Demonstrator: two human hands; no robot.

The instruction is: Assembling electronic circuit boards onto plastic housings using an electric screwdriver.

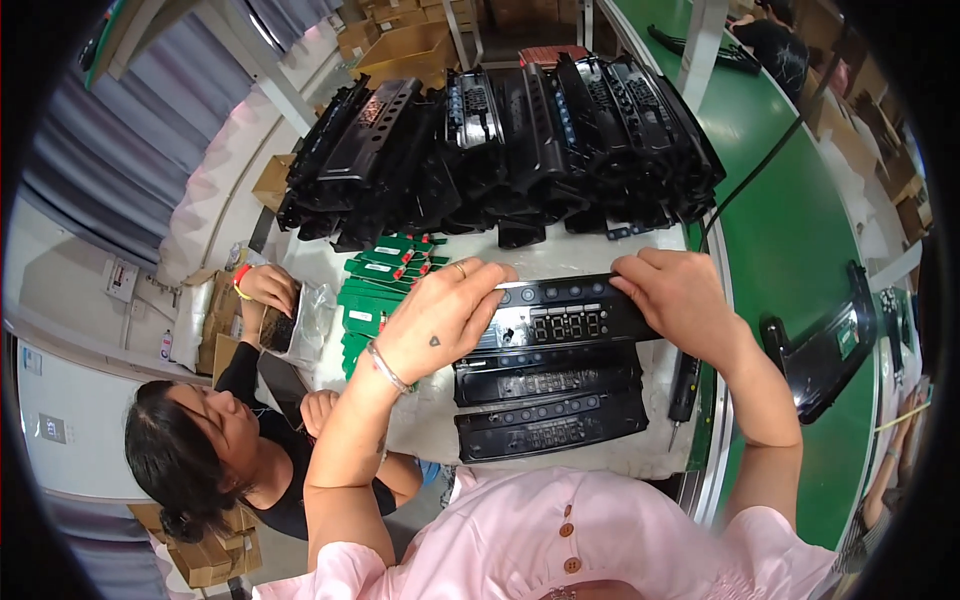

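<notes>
Head view: a black display panel (pixel 565 318) is pinched at both ends between left hand (pixel 445 315) and right hand (pixel 680 295), above 2 stacked panels (pixel 550 400).

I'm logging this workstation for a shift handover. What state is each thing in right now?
Left hand: gripping the top panel's left end.
Right hand: gripping its right end.
Top black panel: held, face up.
Two lower panels: lying flat, side by side.
Black housings: heaped behind.
Green circuit boards: stacked.
Electric screwdriver: lying unused.
</notes>
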